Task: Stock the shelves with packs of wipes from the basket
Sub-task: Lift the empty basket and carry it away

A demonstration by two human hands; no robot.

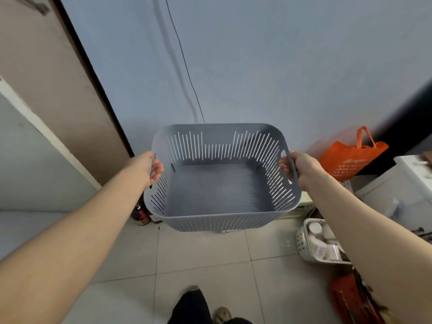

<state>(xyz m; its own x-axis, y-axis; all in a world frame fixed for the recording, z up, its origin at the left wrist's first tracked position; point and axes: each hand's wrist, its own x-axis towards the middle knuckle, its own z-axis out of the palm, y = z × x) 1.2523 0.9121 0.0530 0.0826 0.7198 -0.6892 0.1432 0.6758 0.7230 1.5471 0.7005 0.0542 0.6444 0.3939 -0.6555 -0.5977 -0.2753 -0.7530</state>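
Note:
A grey slotted plastic basket [219, 220] hangs in the air in front of me, above the tiled floor. Its inside is bare; no packs of wipes show in it. My left hand [149, 168] grips the handle slot on its left side, fingers curled through to the inside. My right hand [298, 169] grips the handle on its right side in the same way. No shelves are in view.
A brown door [53, 90] stands at the left beside a pale wall with a thin black cable [184, 64]. An orange bag [350, 160], a white cabinet [397, 188], a white bin of bottles [320, 244] and a red crate [348, 298] crowd the right.

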